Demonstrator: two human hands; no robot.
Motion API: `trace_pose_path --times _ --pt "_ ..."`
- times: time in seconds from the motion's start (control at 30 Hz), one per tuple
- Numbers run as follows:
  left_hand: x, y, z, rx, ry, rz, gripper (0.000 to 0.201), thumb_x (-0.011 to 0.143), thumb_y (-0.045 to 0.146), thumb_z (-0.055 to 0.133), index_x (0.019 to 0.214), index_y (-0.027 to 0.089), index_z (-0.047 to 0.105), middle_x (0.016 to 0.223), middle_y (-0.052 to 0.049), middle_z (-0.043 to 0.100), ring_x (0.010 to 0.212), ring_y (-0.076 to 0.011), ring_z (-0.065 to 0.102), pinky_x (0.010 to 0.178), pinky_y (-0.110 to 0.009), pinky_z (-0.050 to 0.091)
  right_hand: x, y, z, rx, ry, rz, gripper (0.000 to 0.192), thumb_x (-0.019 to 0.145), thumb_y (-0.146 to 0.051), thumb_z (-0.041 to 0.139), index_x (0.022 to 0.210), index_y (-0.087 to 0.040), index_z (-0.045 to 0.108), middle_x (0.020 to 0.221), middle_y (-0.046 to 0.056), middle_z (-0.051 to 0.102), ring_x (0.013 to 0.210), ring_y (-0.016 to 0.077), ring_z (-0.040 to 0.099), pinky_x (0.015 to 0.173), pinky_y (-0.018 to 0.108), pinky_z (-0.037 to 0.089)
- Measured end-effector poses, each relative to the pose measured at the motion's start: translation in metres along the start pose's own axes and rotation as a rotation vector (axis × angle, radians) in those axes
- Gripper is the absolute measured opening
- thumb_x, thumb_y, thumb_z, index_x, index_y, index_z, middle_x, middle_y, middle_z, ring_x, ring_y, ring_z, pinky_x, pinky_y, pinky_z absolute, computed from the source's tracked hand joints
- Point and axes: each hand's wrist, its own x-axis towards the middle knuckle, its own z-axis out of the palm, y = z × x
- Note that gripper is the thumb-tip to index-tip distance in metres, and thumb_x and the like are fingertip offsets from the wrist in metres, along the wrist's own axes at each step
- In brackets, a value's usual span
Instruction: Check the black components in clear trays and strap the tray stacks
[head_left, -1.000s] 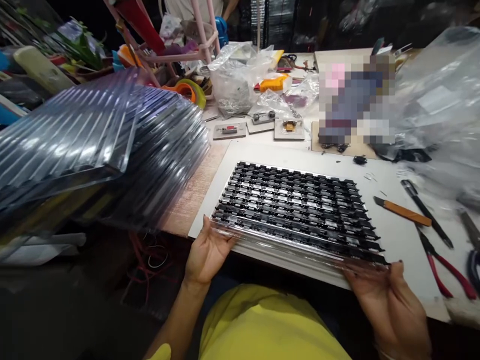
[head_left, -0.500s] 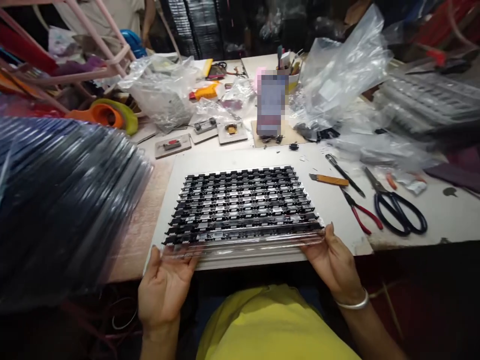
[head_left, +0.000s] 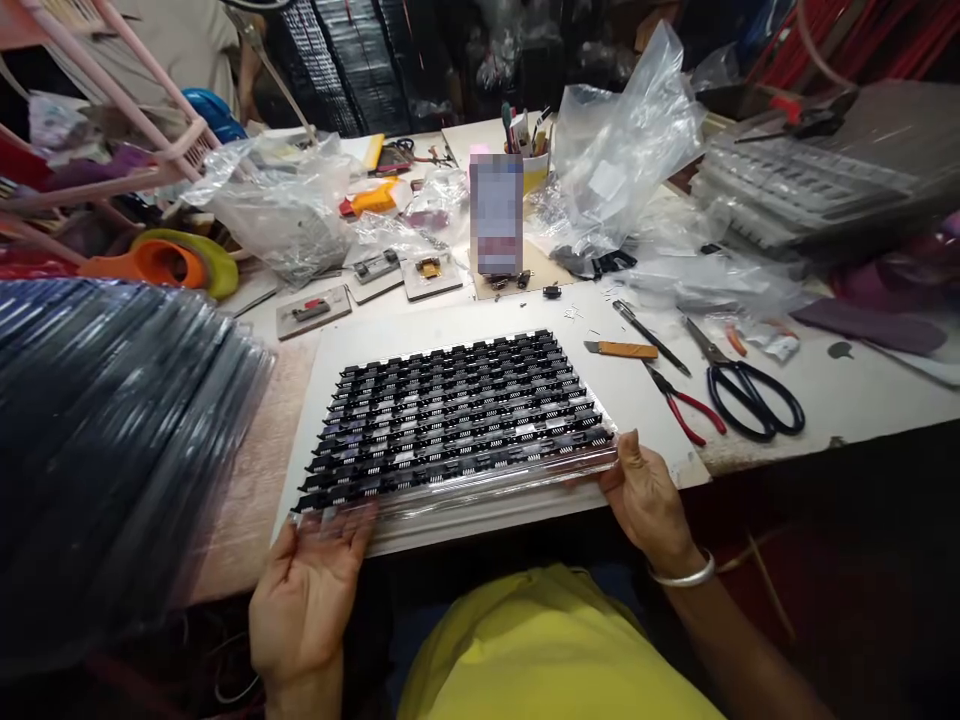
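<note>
A clear plastic tray carries rows of small black parts with metal pins. It lies over a white board at the front of the table. My left hand grips the tray's near left corner, palm up, with the fingers under its edge. At the near right corner my right hand holds the tray too, thumb on the rim and fingers partly hidden beneath. A bracelet circles my right wrist.
Right of the tray lie an orange cutter, a pen-like tool, red-handled pliers and scissors. Stacked plastic trays crowd the left side. Small fixtures, plastic bags and a blurred-out upright panel stand behind.
The view has swung right and tilted, so the table appears shifted left. Both hands keep hold of the tray, and its pinned parts show more clearly.
</note>
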Motion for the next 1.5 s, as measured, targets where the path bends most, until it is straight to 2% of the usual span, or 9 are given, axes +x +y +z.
trace_pose_path --times 0.17,0.37,0.67,0.83,0.93,1.13,1.23,1.37,1.5 --pt "0.000 0.000 0.001 0.016 0.011 0.004 0.051 0.095 0.018 0.013 0.115 0.024 0.059 0.108 -0.008 0.070 0.100 -0.0212 0.065 0.085 -0.045 0.054 0.000 -0.002 0.005 -0.038 0.004 -0.029 0.045 0.087 -0.056 0.045 0.074 -0.023 0.072 0.073 0.007 0.070 0.091 0.0228 0.064 0.085 0.037 0.049" --pt "0.000 -0.002 0.003 0.051 -0.018 0.019 0.053 0.096 0.018 0.011 0.120 0.024 0.058 0.115 -0.008 0.067 0.108 -0.0187 0.062 0.098 -0.045 0.044 0.000 -0.001 0.005 -0.022 -0.006 -0.033 0.045 0.085 -0.057 0.048 0.078 -0.020 0.073 0.071 0.009 0.070 0.086 0.0237 0.065 0.084 0.037 0.050" --pt "-0.001 0.000 0.003 0.030 -0.045 0.008 0.052 0.096 0.017 0.011 0.103 0.019 0.063 0.112 -0.010 0.068 0.107 -0.0217 0.062 0.094 -0.047 0.047 0.001 0.002 0.005 -0.003 -0.008 -0.049 0.042 0.085 -0.057 0.048 0.075 -0.023 0.071 0.068 0.007 0.070 0.083 0.0239 0.066 0.074 0.038 0.054" --pt "0.000 0.003 -0.001 0.042 -0.103 0.012 0.044 0.096 0.015 0.019 0.105 0.016 0.062 0.119 -0.013 0.064 0.115 -0.0238 0.057 0.100 -0.054 0.039 -0.007 -0.018 0.001 0.042 -0.016 0.151 0.035 0.078 -0.053 0.061 0.070 -0.020 0.067 0.064 0.006 0.068 0.066 0.0219 0.067 0.057 0.031 0.055" --pt "-0.001 0.003 -0.004 0.068 -0.174 0.018 0.035 0.095 0.015 0.027 0.102 0.013 0.062 0.121 -0.016 0.062 0.118 -0.0257 0.054 0.100 -0.057 0.037 -0.013 -0.027 -0.012 0.037 0.014 0.267 0.033 0.074 -0.045 0.069 0.091 -0.017 0.067 0.074 0.005 0.070 0.068 0.0215 0.068 0.057 0.030 0.056" --pt "-0.001 0.001 -0.001 0.080 -0.088 0.029 0.035 0.095 0.014 0.028 0.082 0.012 0.061 0.110 -0.014 0.067 0.107 -0.0275 0.061 0.090 -0.058 0.047 -0.017 -0.021 -0.031 -0.457 0.017 0.192 0.062 0.080 -0.051 0.059 0.124 -0.009 0.053 0.065 0.005 0.067 0.053 0.0171 0.063 0.054 0.029 0.053" --pt "-0.002 0.000 0.002 0.087 -0.082 0.027 0.036 0.095 0.015 0.028 0.083 0.013 0.061 0.107 -0.014 0.068 0.104 -0.0276 0.063 0.085 -0.057 0.051 -0.014 -0.021 -0.031 -0.784 -0.013 0.070 0.054 0.086 -0.052 0.047 0.120 -0.012 0.057 0.066 0.004 0.065 0.048 0.0142 0.057 0.046 0.027 0.047" --pt "-0.004 0.000 0.005 0.100 -0.089 0.025 0.037 0.095 0.014 0.026 0.083 0.012 0.062 0.107 -0.014 0.068 0.103 -0.0278 0.063 0.083 -0.057 0.052 -0.009 -0.028 -0.032 -1.143 -0.067 -0.121 0.040 0.091 -0.045 0.038 0.097 -0.017 0.065 0.062 0.001 0.060 0.050 0.0132 0.054 0.052 0.027 0.044" --pt "-0.005 0.001 0.007 0.116 -0.053 0.019 0.039 0.094 0.013 0.027 0.077 0.012 0.061 0.107 -0.013 0.068 0.102 -0.0268 0.063 0.085 -0.057 0.051 -0.006 -0.029 -0.033 -1.251 0.008 -0.347 0.032 0.089 -0.044 0.047 0.098 -0.018 0.063 0.068 0.001 0.059 0.058 0.0142 0.055 0.057 0.027 0.043"
